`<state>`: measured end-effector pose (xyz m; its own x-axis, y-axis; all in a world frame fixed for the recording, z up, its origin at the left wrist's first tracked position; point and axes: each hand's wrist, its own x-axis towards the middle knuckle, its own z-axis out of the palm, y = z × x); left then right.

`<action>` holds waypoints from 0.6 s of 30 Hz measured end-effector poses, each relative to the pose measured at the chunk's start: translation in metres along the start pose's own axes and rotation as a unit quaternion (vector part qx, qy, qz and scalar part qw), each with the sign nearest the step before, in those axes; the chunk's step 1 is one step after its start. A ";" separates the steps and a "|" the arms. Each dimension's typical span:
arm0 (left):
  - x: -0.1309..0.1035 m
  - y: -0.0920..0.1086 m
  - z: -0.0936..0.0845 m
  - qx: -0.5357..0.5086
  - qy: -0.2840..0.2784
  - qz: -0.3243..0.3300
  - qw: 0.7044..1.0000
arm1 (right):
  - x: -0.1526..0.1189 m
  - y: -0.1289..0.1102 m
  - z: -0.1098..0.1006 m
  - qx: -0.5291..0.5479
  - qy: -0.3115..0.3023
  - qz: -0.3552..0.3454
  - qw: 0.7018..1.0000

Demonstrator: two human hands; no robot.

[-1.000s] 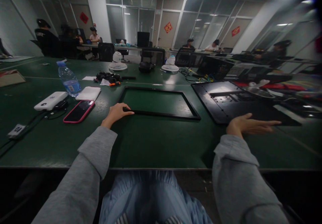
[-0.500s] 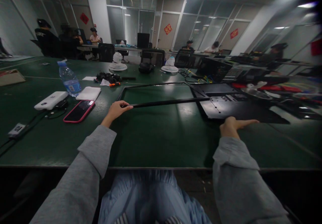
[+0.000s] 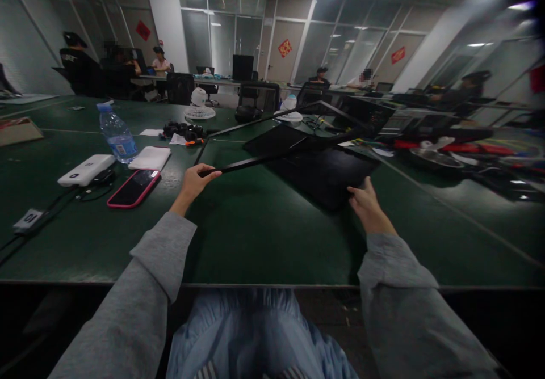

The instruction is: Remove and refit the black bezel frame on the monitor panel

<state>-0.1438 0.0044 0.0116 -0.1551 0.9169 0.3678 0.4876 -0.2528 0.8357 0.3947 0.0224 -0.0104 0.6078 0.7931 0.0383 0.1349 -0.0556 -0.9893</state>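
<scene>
My left hand (image 3: 196, 185) pinches the near left corner of a thin black rectangular frame (image 3: 251, 162). The frame is tilted, its right side raised above the green table (image 3: 264, 243). Beneath its raised side is a flat black panel (image 3: 317, 175), dark smooth face up and slanted across the middle. My right hand (image 3: 369, 206) grips the panel's near right edge, thumb on top and the other fingers partly out of sight. Part of the panel lies behind the frame's near bar.
Left of my left hand are a red-edged phone (image 3: 134, 188), a white power bank (image 3: 87, 170), a folded white cloth (image 3: 150, 158) and a water bottle (image 3: 118, 135). Small white fans (image 3: 200, 111) stand farther back. A pan-like dish (image 3: 436, 160) and tangled items lie at the right.
The black panel has moved left beneath the frame and been turned over, from its face with metal parts to its dark face. The frame's right side has risen. My left hand has barely moved.
</scene>
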 end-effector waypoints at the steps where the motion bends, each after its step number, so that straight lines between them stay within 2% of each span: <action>1: 0.000 0.000 -0.001 0.008 0.003 0.007 1.000 | 0.001 0.001 0.003 0.009 -0.039 -0.010 0.999; 4: 0.000 0.000 -0.002 0.038 0.013 0.024 0.999 | 0.004 0.001 0.016 0.020 -0.160 -0.044 0.986; 6: -0.001 -0.001 -0.002 0.063 0.021 0.037 0.997 | 0.006 -0.001 0.026 0.030 -0.193 -0.043 0.980; 7: -0.001 -0.001 -0.002 0.076 0.023 0.043 0.996 | 0.007 -0.003 0.031 0.036 -0.181 -0.040 0.982; 9: -0.003 0.000 -0.002 0.103 0.024 0.048 0.993 | 0.009 -0.012 0.036 0.058 -0.108 -0.043 0.992; 11: -0.004 0.002 -0.002 0.131 0.022 0.047 0.990 | 0.011 -0.023 0.032 0.106 -0.038 -0.045 0.993; 12: -0.005 0.003 -0.001 0.143 0.021 0.047 0.988 | 0.013 -0.028 0.027 0.139 -0.031 -0.043 0.989; 15: -0.007 0.008 0.001 0.174 0.010 0.053 0.983 | 0.016 -0.036 0.009 0.177 -0.127 -0.017 0.976; 17: -0.008 0.010 0.005 0.188 -0.007 0.064 0.980 | 0.017 -0.032 0.003 0.124 -0.189 -0.026 0.974; 18: -0.009 0.010 0.006 0.193 -0.016 0.070 0.978 | 0.018 -0.027 0.003 0.083 -0.199 -0.043 0.976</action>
<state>-0.1323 -0.0044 0.0144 -0.0391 0.8928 0.4487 0.7918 -0.2462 0.5589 0.3992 0.0399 0.0170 0.2442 0.9648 0.0970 0.0241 0.0940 -0.9953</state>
